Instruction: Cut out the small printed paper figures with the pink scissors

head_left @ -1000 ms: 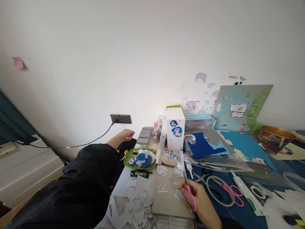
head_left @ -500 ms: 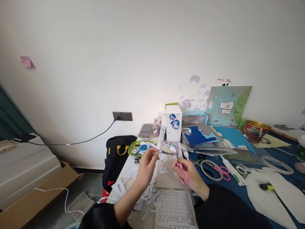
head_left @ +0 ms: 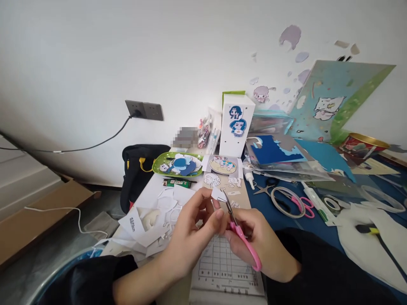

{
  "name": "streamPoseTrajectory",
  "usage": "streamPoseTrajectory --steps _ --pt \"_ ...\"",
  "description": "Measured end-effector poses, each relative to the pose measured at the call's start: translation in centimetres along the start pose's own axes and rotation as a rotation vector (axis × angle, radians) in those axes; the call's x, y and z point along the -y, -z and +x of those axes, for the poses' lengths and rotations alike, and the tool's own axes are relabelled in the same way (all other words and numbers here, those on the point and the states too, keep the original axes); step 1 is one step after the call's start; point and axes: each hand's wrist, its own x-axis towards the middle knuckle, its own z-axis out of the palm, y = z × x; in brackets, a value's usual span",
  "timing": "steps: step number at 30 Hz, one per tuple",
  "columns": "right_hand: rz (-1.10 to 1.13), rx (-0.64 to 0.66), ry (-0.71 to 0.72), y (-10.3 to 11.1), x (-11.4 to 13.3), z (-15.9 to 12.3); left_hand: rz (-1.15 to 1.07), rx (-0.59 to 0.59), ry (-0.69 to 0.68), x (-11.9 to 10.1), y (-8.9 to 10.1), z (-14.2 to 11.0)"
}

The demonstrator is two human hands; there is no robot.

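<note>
Here, the left hand (head_left: 193,224) pinches paper (head_left: 218,195) and the right hand (head_left: 259,237) grips pink scissors (head_left: 238,230); this looks like cutting, so the next snip needs care.

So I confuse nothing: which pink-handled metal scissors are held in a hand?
The pink-handled metal scissors in the right hand; the other pink-handled pair lies on the blue tabletop.

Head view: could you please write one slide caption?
Left hand and pink-handled scissors, held in the right hand, meet at a small white paper piece.
</note>
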Motion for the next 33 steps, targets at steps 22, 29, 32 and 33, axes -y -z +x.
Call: streamPoseTrajectory --steps 22,29,32,33 --pt "-0.131 0.131 -0.032 0.4 1.4 -0.6 -0.241 -0.032 0.093 -1.2 -0.1 0.4" --pt "-0.093 0.183 -0.084 0.4 2.4 -0.4 -0.169 -0.024 0.101 -1.3 0.3 0.2" --pt "-0.099 0.196 -0.072 0.4 2.4 -0.5 -0.131 -0.010 0.097 -1.3 0.4 0.1" --pt "-0.102 0.196 -0.070 0.3 2.4 -0.5 -0.124 -0.003 0.096 -1.3 0.4 0.1"
